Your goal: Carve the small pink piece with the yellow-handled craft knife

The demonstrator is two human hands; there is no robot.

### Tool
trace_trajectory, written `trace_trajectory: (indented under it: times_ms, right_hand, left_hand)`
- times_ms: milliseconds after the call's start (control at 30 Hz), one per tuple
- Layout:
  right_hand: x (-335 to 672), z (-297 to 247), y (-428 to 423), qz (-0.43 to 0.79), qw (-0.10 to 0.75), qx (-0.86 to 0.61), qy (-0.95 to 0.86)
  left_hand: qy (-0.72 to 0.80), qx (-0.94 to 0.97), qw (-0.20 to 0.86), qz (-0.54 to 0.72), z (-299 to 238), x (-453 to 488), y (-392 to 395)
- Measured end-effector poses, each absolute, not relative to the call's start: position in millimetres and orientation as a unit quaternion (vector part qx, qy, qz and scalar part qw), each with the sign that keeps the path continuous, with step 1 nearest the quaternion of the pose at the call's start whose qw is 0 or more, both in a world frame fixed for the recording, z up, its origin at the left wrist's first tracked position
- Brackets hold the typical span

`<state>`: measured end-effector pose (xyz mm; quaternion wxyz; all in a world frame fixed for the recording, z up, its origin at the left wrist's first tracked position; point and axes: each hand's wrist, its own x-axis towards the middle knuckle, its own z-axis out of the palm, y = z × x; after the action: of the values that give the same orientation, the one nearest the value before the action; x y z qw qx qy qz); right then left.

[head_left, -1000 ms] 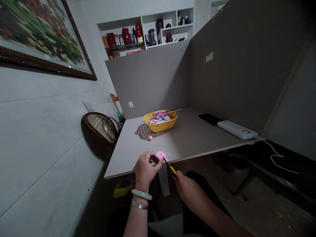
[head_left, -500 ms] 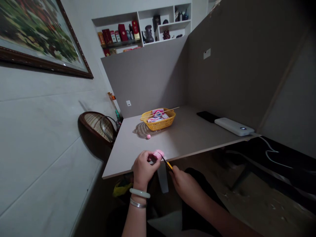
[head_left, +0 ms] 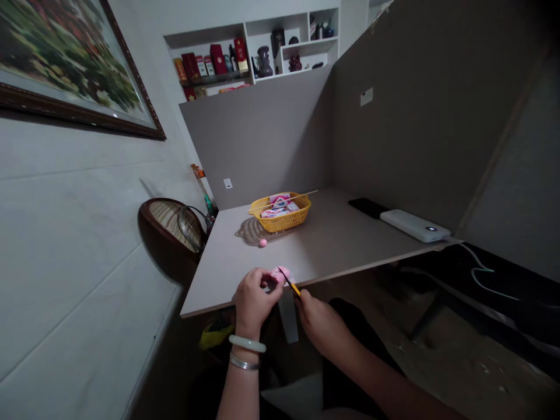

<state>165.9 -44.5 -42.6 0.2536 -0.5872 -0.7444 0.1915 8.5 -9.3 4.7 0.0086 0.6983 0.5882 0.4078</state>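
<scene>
My left hand [head_left: 256,296] is curled around a soft-looking pink lump [head_left: 280,275] just above the table's near edge. My right hand [head_left: 321,324] grips a thin yellow-handled tool [head_left: 292,286], and its black tip rests on the lump. A small pink ball [head_left: 263,242] lies on the table [head_left: 332,245], short of a yellow plastic basket [head_left: 280,221]. The basket holds pink-and-white boxes, with a thin wooden stick lying across it. A pale green bangle [head_left: 247,343] and a silver bangle [head_left: 244,363] sit on my left wrist.
A black phone [head_left: 368,207] and a white power bank [head_left: 415,226] lie along the right partition. A round woven dish [head_left: 166,224] leans at the table's left corner. Shelves of boxes and ornaments [head_left: 254,49] stand behind the back panel.
My right hand has moved slightly left, carrying the tool's black tip further across the pink lump. My left hand and the lump have barely shifted.
</scene>
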Motion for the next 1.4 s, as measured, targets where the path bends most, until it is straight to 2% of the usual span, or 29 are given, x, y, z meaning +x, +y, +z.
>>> trace_trajectory:
  times_ms: [200, 433, 800, 967, 1200, 1400]
  right_hand:
    - [168, -56, -51, 0.194, 0.234, -0.611, -0.731]
    - [165, -51, -42, 0.208, 0.272, -0.584, -0.736]
    - [165, -50, -41, 0.219, 0.278, -0.581, -0.733]
    - [166, -61, -45, 0.214, 0.265, -0.598, -0.726]
    - [166, -42, -42, 0.208, 0.261, -0.586, -0.738]
    - [171, -58, -52, 0.222, 0.249, -0.602, -0.725]
  left_hand:
    - [0.586, 0.703, 0.016, 0.403, 6, 10, -11]
    - [0.59, 0.697, 0.004, 0.407, 4, 8, -9]
    - [0.59, 0.7, 0.008, 0.403, 5, 9, -10]
    - [0.588, 0.701, 0.006, 0.404, 5, 10, -10]
    - [0.596, 0.697, 0.001, 0.399, 3, 8, -8]
    - [0.588, 0.704, -0.001, 0.4, 4, 9, -9]
